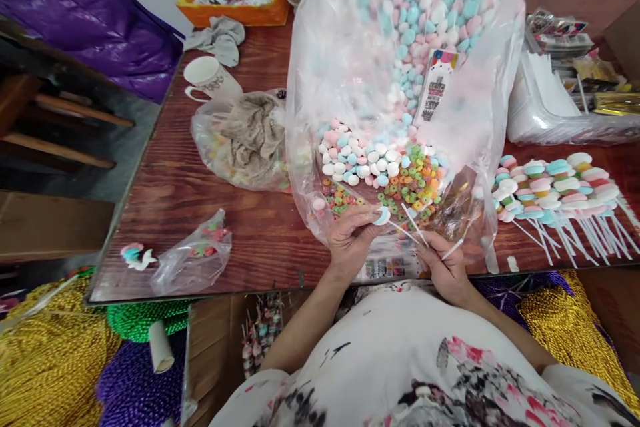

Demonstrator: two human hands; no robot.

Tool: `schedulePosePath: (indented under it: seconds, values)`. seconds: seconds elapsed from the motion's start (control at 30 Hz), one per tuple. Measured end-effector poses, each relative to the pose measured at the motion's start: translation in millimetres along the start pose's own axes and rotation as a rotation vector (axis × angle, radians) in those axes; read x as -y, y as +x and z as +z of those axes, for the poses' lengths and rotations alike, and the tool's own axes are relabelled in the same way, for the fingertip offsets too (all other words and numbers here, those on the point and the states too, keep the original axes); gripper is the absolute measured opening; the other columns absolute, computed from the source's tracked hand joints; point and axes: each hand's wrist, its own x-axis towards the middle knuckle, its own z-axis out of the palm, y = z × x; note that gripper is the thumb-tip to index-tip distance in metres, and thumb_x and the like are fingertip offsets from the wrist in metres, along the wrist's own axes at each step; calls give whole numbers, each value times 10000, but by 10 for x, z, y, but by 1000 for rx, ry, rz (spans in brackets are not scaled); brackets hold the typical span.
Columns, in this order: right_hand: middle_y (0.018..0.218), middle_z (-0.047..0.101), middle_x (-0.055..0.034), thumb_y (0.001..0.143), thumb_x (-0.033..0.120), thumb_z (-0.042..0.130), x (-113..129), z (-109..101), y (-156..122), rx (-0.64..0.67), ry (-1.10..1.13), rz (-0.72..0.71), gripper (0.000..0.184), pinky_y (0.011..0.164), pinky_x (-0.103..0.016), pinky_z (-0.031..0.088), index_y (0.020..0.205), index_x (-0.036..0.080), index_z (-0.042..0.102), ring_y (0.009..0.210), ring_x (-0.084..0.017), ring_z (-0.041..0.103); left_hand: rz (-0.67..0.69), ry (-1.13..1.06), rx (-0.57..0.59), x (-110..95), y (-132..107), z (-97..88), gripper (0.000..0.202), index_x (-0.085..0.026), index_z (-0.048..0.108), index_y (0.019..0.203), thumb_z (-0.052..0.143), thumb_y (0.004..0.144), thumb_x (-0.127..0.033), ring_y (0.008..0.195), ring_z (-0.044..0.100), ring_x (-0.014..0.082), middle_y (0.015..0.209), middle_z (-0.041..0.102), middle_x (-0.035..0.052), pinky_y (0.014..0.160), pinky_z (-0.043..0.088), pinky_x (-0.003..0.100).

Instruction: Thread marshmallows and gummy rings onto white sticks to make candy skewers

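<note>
In the head view my left hand (pixel 351 240) pinches a small blue and white candy (pixel 382 216) between thumb and fingers. One end of a white stick (pixel 404 232) meets that candy; I cannot tell how deep it goes. My right hand (pixel 446 267) is closed round this stick and a couple of other white sticks (pixel 453 250). Just beyond both hands lies a large clear plastic bag (pixel 340 53) of pink, blue and white candies (pixel 360 157). Orange, yellow and green ring candies (pixel 413 177) are heaped at its near end.
Finished candy skewers (pixel 555 190) lie in a row at right, beside a clear plastic tub (pixel 530 113). A mug (pixel 213 78), a bag with a brown cloth (pixel 253 130) and an orange basket (pixel 233 7) stand left. Bead strands (pixel 55 353) hang below the table edge.
</note>
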Motion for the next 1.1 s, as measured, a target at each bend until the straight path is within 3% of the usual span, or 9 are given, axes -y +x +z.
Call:
schedulePosePath:
  seconds: [0.13,0.33,0.5,0.57,0.67,0.73,0.83,0.97,1.1]
  values:
    - [589,437,56,989,383,489,-2,80,7,47,42,21,302,477,-225,328,1180,206,643,495,-99,390,49,31,17,18,-104,94,292,-322,770,959,796,739,-132,951,724,179,1035,767,15,854,585,341]
    - [581,442,60,982,389,501,85,88,53,-40,108,39,248,478,-215,324,963,187,642,495,-86,373,34,70,344,-5,-267,214,323,-305,743,1106,739,806,-186,1000,716,207,1123,750,73,876,574,356]
    - [558,419,66,949,356,563,82,-216,138,-323,191,30,191,459,-212,267,849,194,582,485,-79,350,-19,254,405,67,-20,294,213,-251,764,1035,707,830,-237,884,695,203,966,748,80,832,538,338]
    - [556,403,70,937,346,577,80,-332,171,-396,202,11,162,449,-214,238,872,198,576,481,-80,336,-1,408,490,122,109,391,195,-238,762,1014,686,835,-233,834,659,200,906,713,76,798,520,335]
    - [572,423,65,943,320,570,85,-397,174,-354,136,-20,139,471,-223,263,869,202,574,499,-85,362,56,603,617,199,225,565,206,-220,760,976,651,811,-162,845,623,218,866,660,82,797,506,353]
    - [585,445,57,962,311,543,72,-391,143,-289,47,-48,180,511,-237,302,821,201,561,524,-92,389,48,622,632,241,256,642,188,-206,766,904,628,802,-129,810,617,213,812,655,79,785,503,353]
    - [594,461,50,983,322,504,19,-392,79,-230,-45,-57,223,540,-251,325,805,200,561,540,-102,405,-140,422,535,278,299,625,116,-198,772,785,668,770,-149,709,628,177,749,699,56,730,504,325]
    - [603,466,46,986,330,492,-16,-451,21,-204,-80,-33,202,544,-255,339,866,200,590,548,-113,423,-611,-39,232,205,394,409,145,-186,774,742,824,613,-229,620,651,147,723,741,27,624,518,276]
    - [636,494,37,983,289,475,49,-438,21,-39,-177,-62,176,557,-251,362,951,198,622,563,-118,451,-782,-342,2,45,430,199,250,-178,758,706,890,494,-192,614,676,126,692,743,13,607,537,234]
